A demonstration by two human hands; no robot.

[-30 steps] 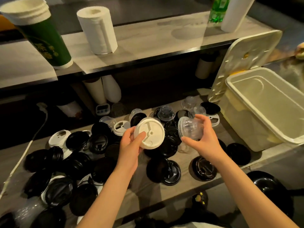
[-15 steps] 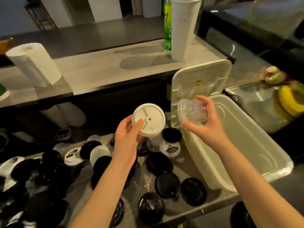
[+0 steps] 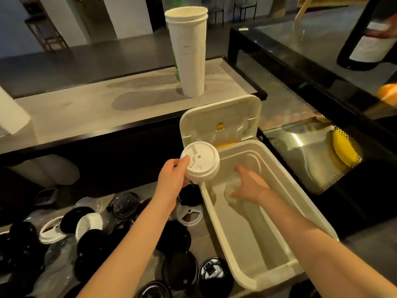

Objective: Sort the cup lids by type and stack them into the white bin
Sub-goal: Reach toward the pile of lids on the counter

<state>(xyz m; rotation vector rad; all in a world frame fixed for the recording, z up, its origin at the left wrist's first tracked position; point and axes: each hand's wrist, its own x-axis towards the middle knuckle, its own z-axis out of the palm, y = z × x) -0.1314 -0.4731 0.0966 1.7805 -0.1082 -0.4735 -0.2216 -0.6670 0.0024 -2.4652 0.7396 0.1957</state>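
A: Start with the big things. What carries it all?

B: A lower counter, below a raised grey shelf. A tall stack of white paper cups stands upright near the shelf's right end.

A: And the bin?

B: The white bin sits at the counter's right end. Its hinged cover is tipped up at the far edge.

A: The hands?

B: The right hand is down inside the bin, toward its far left corner. Its fingers are spread and fairly straight over a clear lid lying on the bin floor (blur hides whether the palm actually presses it). The left hand is raised just outside the bin's far left corner. With the thumb on top and the fingers curled beneath, it grips a white lid, which is tilted so that its top face shows.

A: What lies on the counter?

B: A heap of black lids spreads from beside the bin's left wall toward the counter's left edge, with a few loose white lids mixed in. One white ring-shaped lid lies just beside the bin's left wall.
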